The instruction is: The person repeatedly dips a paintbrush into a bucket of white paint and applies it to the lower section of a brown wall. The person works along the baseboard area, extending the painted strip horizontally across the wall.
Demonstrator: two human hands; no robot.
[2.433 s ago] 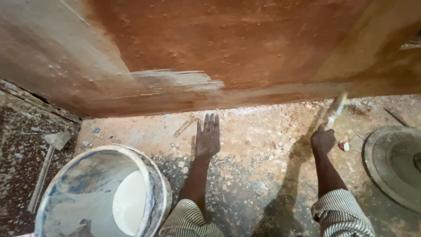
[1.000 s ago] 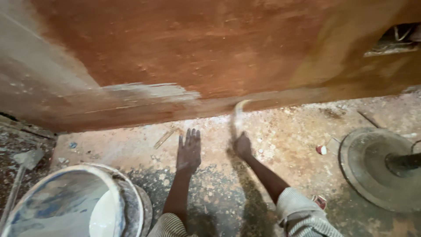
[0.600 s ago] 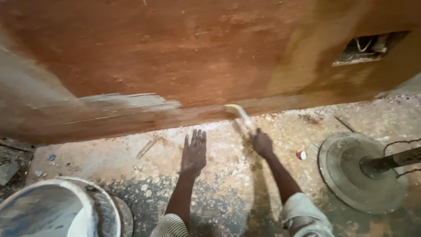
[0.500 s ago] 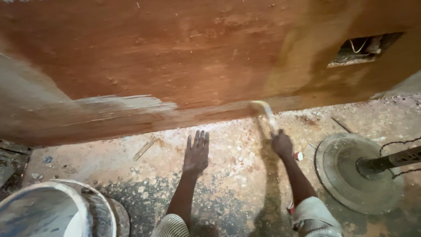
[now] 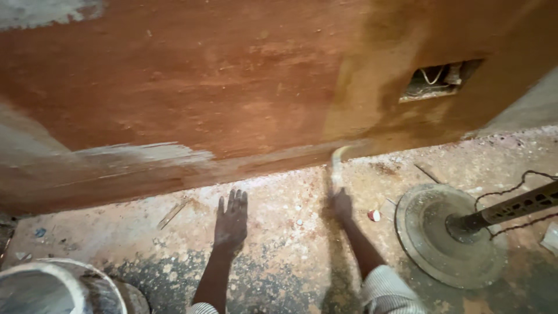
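Since half a second ago, I am seeing my right hand [image 5: 342,204] sliding back leftward along the foot of the wall, so that it is now sitting much closer to my left hand [image 5: 231,221] than it was, and the view is tipping up a little so that the rectangular wall cut-out with loose wires [image 5: 437,81] is showing lower and larger. My right hand is closed round the handle of the pale, narrow-bladed plastering tool [image 5: 337,166]; I cannot tell the exact grip, since the hand is in shadow and blurred. That tool is running away from me, its long axis pointing nearly straight from the hand up toward the wall, and its curved tip is touching the seam where the reddish-brown plastered wall [image 5: 221,81] is meeting the speckled, plaster-dusted concrete floor [image 5: 279,267]. My left hand is lying flat and empty, fingers spread and pointing at the wall, palm pressing on the floor, apart from the tool and to its left, so the right hand is plainly the nearer one. Further left on the wall, a smear of pale grey plaster [image 5: 148,154] is ending short of the tool's tip. Outward to the right, a round grey metal fan base with a dark pole [image 5: 450,235] is standing on the floor, with a small red-and-white scrap [image 5: 374,215] between it and my right hand. At the lower left corner, the rim of a white plaster-streaked bucket [image 5: 58,285] is just showing.
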